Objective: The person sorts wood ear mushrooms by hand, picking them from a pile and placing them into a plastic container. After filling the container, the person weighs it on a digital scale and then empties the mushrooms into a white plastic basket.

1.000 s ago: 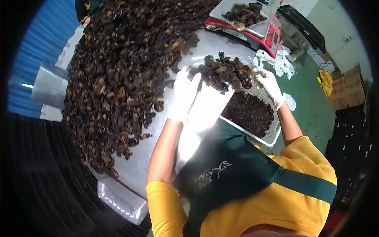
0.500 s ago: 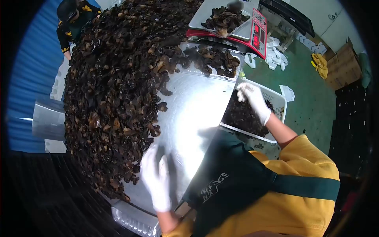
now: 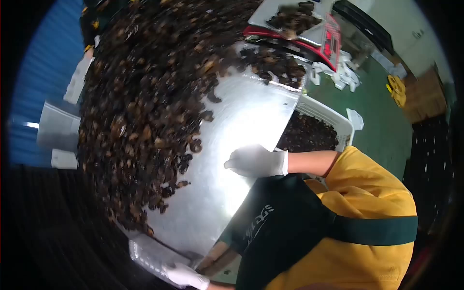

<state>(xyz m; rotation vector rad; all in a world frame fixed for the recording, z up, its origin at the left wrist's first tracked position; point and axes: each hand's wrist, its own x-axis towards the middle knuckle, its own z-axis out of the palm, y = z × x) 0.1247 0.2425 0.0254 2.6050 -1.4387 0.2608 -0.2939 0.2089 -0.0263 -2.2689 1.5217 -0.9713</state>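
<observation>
At the lower-left end of the table [image 3: 193, 212], white-gloved left hand [image 3: 186, 276] is touching one end of a clear plastic tray [image 3: 145, 253]; blur is hiding whether fingers are closing on the rim, can't tell. Right hand [image 3: 256, 162] is showing over bare metal mid-table, fingers seemingly curling down, nothing visible in them; glare is masking grip and contact. Heap of dark fungus-like pieces [image 3: 145, 111] is covering the left side. Loaded tray [image 3: 278, 86] is sitting by the far edge, between red scale [image 3: 331, 43] and white basket [image 3: 328, 108].

Risks: if the left hand is only catching the rim, thin plastic could be flexing and slipping off past the table edge. Trays may be nesting, so two could be sticking together. Stray pieces are fringing the heap; a low swing might be dragging them. Right arm straying outward might be knocking the loaded tray, spilling pieces into the basket.
</observation>
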